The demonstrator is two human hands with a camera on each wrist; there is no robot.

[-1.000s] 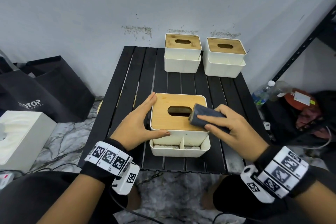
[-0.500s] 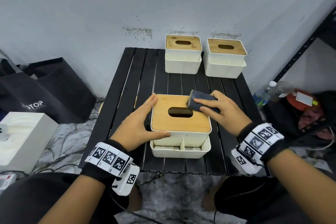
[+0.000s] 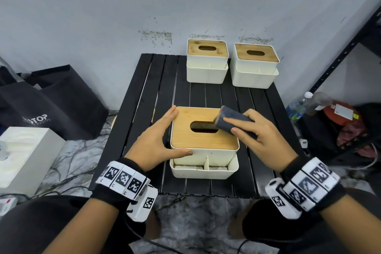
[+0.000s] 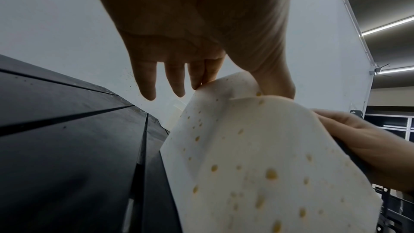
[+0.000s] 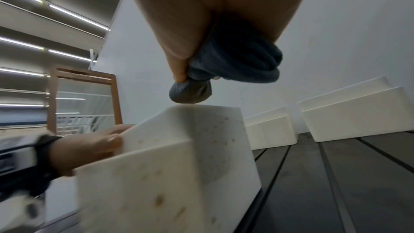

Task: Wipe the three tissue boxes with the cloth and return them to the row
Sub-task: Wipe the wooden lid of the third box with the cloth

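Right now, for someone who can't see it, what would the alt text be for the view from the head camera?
A person's right hand rubs a rolled dark cloth on the wooden lid of a white tissue box while the left hand steadies its side. Two matching boxes stand at the back of the black slatted table.

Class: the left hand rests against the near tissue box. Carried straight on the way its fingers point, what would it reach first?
Probably the middle white tissue box with the wooden lid in the back row; the left hand points that way over bare black slatted table, though depth is uncertain.
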